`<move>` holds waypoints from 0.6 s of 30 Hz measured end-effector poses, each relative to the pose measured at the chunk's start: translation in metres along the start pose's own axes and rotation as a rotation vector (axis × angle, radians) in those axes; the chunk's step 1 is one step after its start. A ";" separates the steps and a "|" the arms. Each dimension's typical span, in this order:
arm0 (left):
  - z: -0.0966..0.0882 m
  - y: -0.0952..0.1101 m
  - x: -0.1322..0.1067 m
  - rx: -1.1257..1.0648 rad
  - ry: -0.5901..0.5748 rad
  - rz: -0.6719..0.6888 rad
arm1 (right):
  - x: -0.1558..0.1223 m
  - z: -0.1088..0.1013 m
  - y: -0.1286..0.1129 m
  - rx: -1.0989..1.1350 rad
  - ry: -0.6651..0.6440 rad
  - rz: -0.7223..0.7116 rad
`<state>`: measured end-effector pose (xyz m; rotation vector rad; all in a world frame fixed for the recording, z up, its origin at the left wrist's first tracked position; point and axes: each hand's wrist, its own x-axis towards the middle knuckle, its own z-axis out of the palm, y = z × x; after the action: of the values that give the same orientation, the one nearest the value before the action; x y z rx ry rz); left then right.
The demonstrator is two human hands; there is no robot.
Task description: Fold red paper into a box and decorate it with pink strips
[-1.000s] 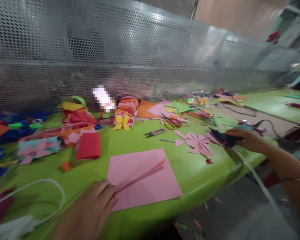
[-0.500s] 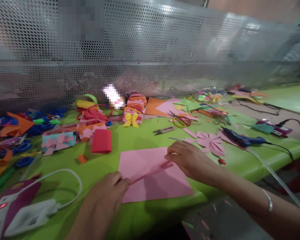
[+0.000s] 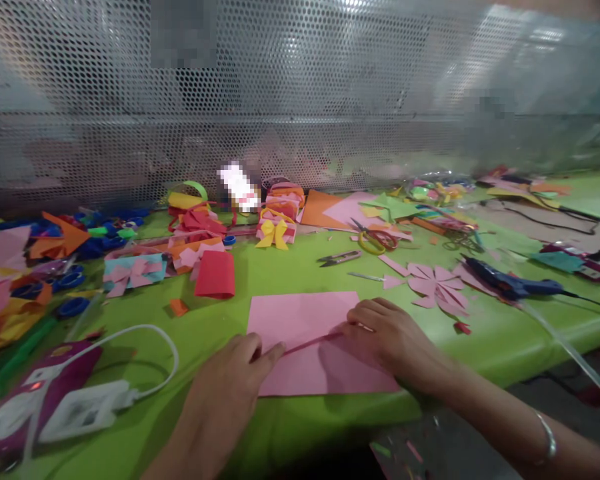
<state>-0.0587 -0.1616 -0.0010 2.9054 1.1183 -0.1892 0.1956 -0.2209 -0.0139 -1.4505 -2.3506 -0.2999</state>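
A pink sheet of paper lies flat near the front edge of the green table. Across its middle runs a narrow, darker pink paper strip, which may be rolled or folded; I cannot tell which. My left hand rests over the sheet's left side, thumb and fingers closed on the strip's near end. At the other end, my right hand pinches the strip with curled fingers, covering its tip. Beyond the sheet are thread snips, scissors, a pink paper flower and a folded red paper.
A glue gun with a cord lies at right. A purple power strip with a white charger and cable sits at front left. Paper bags and scraps line the back, below a perforated metal screen.
The view has turned slightly, so the table appears shifted right. My left hand has slid inward along the strip, which lies lower against the sheet. Both hands keep their hold.
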 end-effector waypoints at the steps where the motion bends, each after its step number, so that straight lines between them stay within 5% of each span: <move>1: 0.001 0.000 0.000 0.012 0.008 0.000 | -0.001 0.000 0.000 0.011 0.005 0.001; 8: -0.003 0.004 -0.001 0.042 0.028 0.020 | 0.002 -0.002 -0.004 0.013 -0.054 0.071; 18: -0.005 0.009 0.000 0.100 0.009 0.025 | 0.013 0.009 -0.010 -0.036 -0.082 -0.043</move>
<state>-0.0522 -0.1685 0.0036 3.0086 1.1044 -0.2391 0.1796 -0.2121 -0.0166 -1.4561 -2.4558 -0.3017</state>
